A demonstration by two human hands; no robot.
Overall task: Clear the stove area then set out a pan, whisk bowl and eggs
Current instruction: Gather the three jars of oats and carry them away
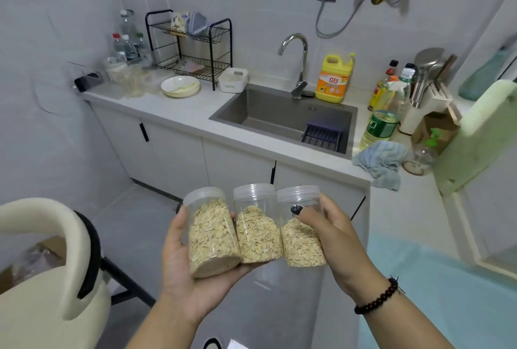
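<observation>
Three clear plastic jars of oat flakes lie side by side in front of me, tilted with lids pointing away. My left hand [190, 273] cups the left jar [212, 234] and supports the middle jar [257, 228] from below. My right hand [333, 234] grips the right jar [300, 237], thumb across its front. The jars touch one another. No pan, whisk bowl or eggs are in view, and no stove shows.
A grey countertop [179, 113] with a sink [268, 113] and faucet [299, 63] lies ahead. Stacked plates [180, 86], a black dish rack [193, 49] and bottles stand at its left end. Yellow detergent [333, 77], an oil bottle [379, 127] and a blue cloth [383, 164] sit right. A cream chair [47, 264] is at lower left.
</observation>
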